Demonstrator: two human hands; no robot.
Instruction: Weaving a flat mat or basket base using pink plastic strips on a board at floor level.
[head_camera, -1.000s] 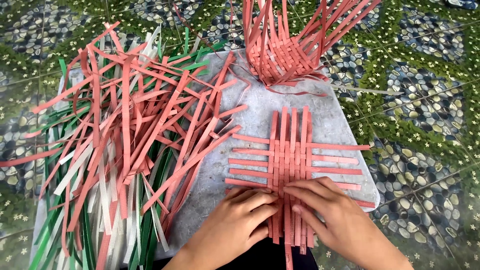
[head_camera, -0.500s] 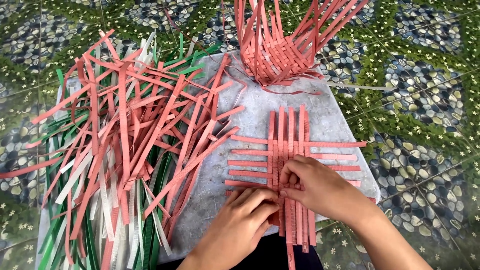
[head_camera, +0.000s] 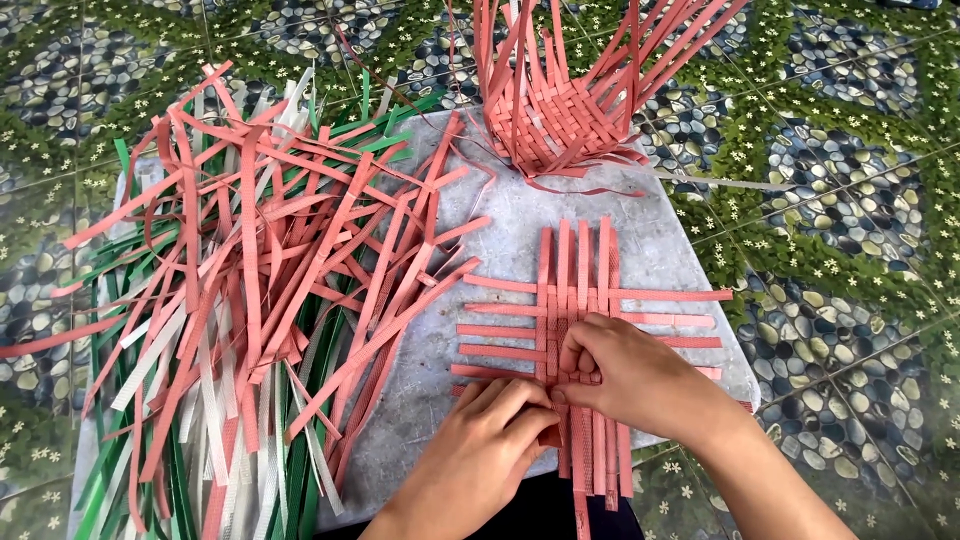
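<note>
Both hands' fingers pinching flat pink strips of half-woven lattice mat.

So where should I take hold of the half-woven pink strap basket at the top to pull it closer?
Grip the half-woven pink strap basket low, at its tightly woven base, coming from the near side over the flat pink woven mat. The upright strips above splay loose and would probably just bend.

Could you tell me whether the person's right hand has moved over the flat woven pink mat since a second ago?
Yes. The right hand has slid left across the flat woven pink strap mat, meeting the left hand.
</note>
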